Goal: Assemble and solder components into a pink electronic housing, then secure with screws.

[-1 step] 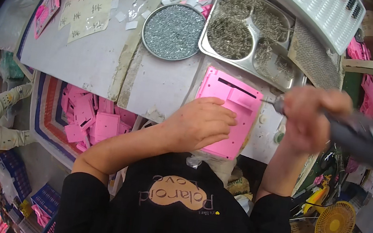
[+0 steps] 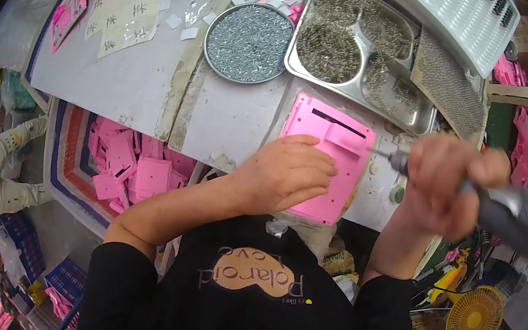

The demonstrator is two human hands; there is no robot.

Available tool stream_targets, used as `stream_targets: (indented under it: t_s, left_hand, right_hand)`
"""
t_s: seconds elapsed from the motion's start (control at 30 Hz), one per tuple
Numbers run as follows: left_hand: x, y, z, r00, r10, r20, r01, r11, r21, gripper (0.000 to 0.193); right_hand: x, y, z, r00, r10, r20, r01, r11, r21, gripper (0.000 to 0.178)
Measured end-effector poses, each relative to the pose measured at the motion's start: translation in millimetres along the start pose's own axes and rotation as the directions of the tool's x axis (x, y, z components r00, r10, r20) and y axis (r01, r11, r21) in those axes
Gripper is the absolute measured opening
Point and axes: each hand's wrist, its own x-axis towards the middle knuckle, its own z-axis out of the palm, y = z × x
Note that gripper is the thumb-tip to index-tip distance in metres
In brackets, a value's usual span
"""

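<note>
A pink plastic panel (image 2: 335,185) with a long dark slot near its far edge and small holes lies on the bench in front of me. My left hand (image 2: 293,172) rests across its left side, fingers stretched over the surface; the thumb is hidden. On the right, my right hand (image 2: 447,184) is closed around a dark grey electric screwdriver (image 2: 512,223), blurred by motion. Its thin bit points left toward the panel's upper right edge. Whether the tip touches the panel or carries a screw, I cannot tell.
Beyond the panel stand a round dish (image 2: 248,45) of small silvery pieces and a metal compartment tray (image 2: 355,93) of small metal parts. A striped bin (image 2: 71,168) with pink parts sits at lower left. A yellow fan (image 2: 473,321) is at lower right.
My right hand and the screwdriver have shifted slightly right and toward me. My left hand stays on the panel.
</note>
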Motion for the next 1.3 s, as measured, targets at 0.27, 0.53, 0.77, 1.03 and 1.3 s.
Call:
stream_targets:
  t_s: [0.27,0.53,0.77,1.03,1.3]
  left_hand:
    - [-14.6,10.3,-9.3,0.964,-0.007,-0.267,0.016,0.999,0.03,0.017]
    - [-15.6,13.5,-31.7,0.925,0.098,-0.366,-0.072,0.994,0.085,0.021]
    - [6.2,7.5,-54.7,0.991,0.028,-0.131,-0.013,0.994,0.11,0.025]
    - [31.2,-73.3,-122.6,0.955,-0.152,-0.255,0.288,0.686,0.668,0.015]
    - [31.3,-84.6,-135.4,0.96,-0.276,-0.034,0.186,0.546,0.817,0.041]
  right_hand:
    - [-16.0,3.7,58.1,0.995,0.058,-0.077,-0.044,0.984,0.173,0.03]
    - [-8.9,10.6,79.4,0.99,0.024,-0.139,-0.005,0.991,0.137,0.028]
    - [-11.8,28.5,83.4,0.87,0.416,-0.264,-0.392,0.909,0.143,0.026]
    - [-14.3,-21.0,63.5,0.862,0.318,-0.394,-0.271,0.947,0.172,0.024]
    - [-16.1,-28.7,63.2,0.871,0.209,-0.445,-0.18,0.978,0.106,0.025]
